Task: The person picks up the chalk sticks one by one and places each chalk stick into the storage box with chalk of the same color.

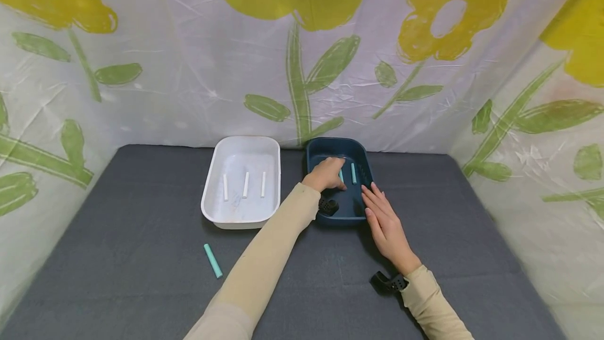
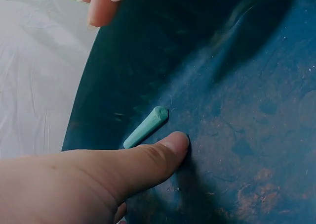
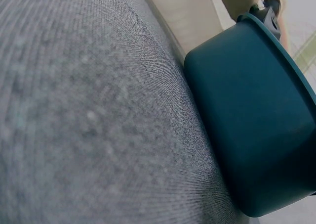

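My left hand point(image 1: 327, 173) is inside the dark blue tray point(image 1: 336, 143), thumb and index finger spread apart around a teal chalk stick point(image 1: 341, 176) partly hidden by the hand. To its right lies another teal chalk stick point(image 1: 354, 173). The left wrist view shows the straight left thumb point(image 2: 158, 159) beside one teal chalk point(image 2: 146, 127) on the tray's floor, with no chalk seen in its grip. My right hand point(image 1: 386, 224), fingers extended, rests against the tray's right side. In the right wrist view the tray's outer wall point(image 3: 247, 115) shows, but not that hand.
Left of the blue tray stands a white tray point(image 1: 207, 193) holding three white chalk sticks point(image 1: 246, 185). One more teal chalk point(image 1: 213, 261) lies on the dark grey cloth point(image 1: 141, 277), left of the left forearm. A flowered curtain point(image 1: 189, 67) hangs behind and at both sides.
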A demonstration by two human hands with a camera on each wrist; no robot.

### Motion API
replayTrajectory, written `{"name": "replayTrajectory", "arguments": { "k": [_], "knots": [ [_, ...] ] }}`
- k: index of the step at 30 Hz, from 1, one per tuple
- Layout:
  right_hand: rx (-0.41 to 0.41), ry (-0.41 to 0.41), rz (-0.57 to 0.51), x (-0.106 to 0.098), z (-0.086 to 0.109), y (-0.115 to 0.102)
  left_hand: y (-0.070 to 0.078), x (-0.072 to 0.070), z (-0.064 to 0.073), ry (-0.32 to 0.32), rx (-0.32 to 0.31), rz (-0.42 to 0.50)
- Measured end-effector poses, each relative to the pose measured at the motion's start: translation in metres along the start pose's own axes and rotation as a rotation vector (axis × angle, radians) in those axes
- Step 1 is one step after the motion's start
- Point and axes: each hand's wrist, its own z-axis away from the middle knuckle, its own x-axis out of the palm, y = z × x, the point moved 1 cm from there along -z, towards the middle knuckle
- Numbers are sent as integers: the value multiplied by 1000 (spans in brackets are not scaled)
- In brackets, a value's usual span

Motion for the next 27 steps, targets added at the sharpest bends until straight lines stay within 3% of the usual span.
{"name": "replayTrajectory", "arguments": {
  "k": [13,27],
  "knots": [
    [-13,17,-6,1,0,0,2,-1,2,6,-12,10],
    [1,5,-3,1,0,0,7,-9,7,-13,-51,-80]
  ]
}}
